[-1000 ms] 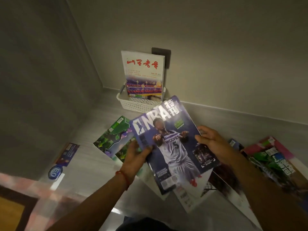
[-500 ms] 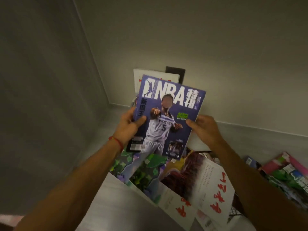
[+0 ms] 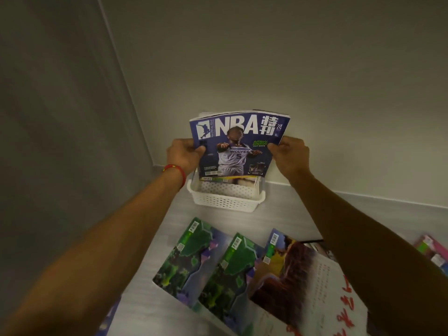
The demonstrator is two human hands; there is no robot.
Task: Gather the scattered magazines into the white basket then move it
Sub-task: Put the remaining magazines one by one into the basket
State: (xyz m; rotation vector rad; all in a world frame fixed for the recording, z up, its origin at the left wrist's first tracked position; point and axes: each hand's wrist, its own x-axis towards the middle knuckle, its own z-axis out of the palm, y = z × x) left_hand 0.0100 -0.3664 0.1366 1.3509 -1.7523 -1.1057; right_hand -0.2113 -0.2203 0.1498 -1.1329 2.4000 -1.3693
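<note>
Magazine held upright over the white basket (image 3: 226, 202).
NBA magazine (image 3: 238, 144) gripped at its side edges — left hand (image 3: 185, 156) and right hand (image 3: 289, 155) curled round it; basket against the wall, other magazines (image 3: 218, 267) flat on the desk (image 3: 278, 214).

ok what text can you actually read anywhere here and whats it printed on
"NBA" and "特刊": masthead of the NBA magazine.
"24": its top right corner.
"WOLVES" and "5": the player's jersey on that cover.
Green lettering beside the player: too blurred.
Red characters on the white-edged magazine: unreadable.
Green magazines' labels: too small.
</note>
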